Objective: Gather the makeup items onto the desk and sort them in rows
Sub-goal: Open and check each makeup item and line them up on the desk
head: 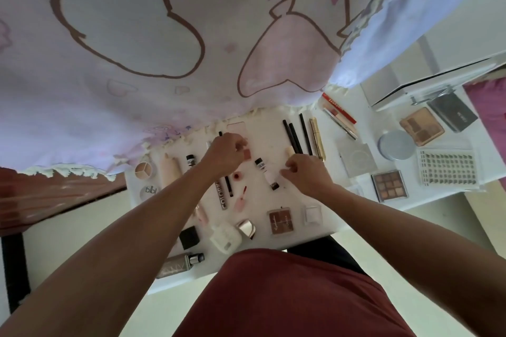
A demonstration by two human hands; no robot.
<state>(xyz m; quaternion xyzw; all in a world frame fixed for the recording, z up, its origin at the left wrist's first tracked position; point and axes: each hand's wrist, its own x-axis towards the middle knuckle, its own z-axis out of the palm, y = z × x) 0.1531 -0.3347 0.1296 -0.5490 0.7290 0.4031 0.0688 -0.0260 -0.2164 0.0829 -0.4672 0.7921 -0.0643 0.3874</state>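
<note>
Makeup items are mostly on the white table (265, 139) already, so I'd call this well past halfway. The gathering looks about done, and what's left is tidying the rows.

The far side looks sorted: three thin black pencils (294, 137) lie side by side with a gold mascara tube (317, 138) next to them. On the left sit a round three-shade concealer pot (143, 169), a pale beige tube (171, 169) and a small black-capped bottle (190, 160), roughly in line. Off to the right the flat stuff is grouped: a nine-pan brown eyeshadow palette (390, 186), a clear lash tray (447, 169) and a round silver-blue jar (395, 145).

The near edge is messier. A white squat bottle (226, 235), a black cube (189, 238), a shiny chrome cap (246, 228) and a silver bottle with a dark pump (179, 265) lie at odd angles, and the silver one is right at the table's edge.

Both hands are working the middle. The left hand (224, 153) has its fingers curled right at a small pink-brown square pan (247, 154). I can't tell whether the grip actually has it or is just nudging it. The right hand (304, 172) is curled too, fingertips just beside a small clear bottle with a dark cap (271, 178), and I can't tell if anything is in that grip either
</note>
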